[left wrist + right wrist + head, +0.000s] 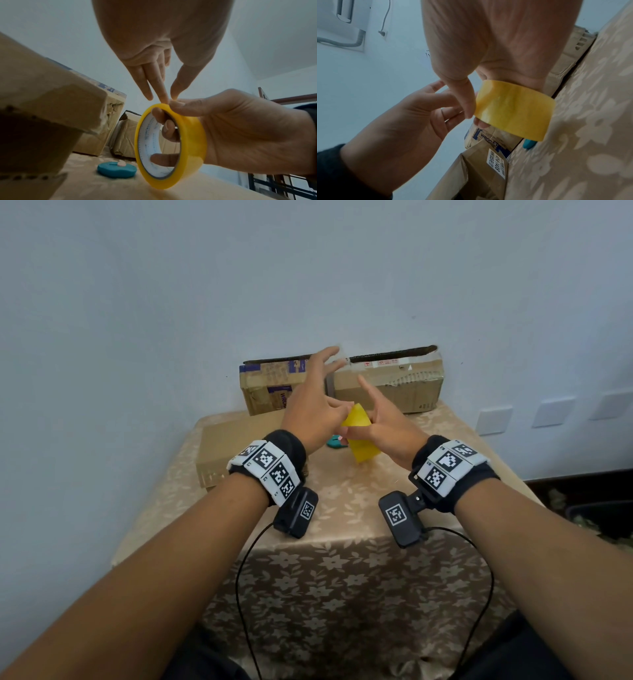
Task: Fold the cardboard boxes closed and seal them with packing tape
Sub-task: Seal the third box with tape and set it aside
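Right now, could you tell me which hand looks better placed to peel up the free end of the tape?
Left, probably. The right hand is occupied gripping the yellow tape roll, fingers through its core. The left hand is free, its fingertips touching the roll's top edge.

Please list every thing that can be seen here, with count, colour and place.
Yellow roll of packing tape: one, yellow with white core, held above the table.
Brown cardboard boxes: three; two at the back against the wall, one at front left.
Small teal round object: one, teal, on the cloth beside the roll.
Beige flowered tablecloth: one, covers the table.
Hands: right hand grips the roll through its core; left hand fingertips touch the roll's top edge.
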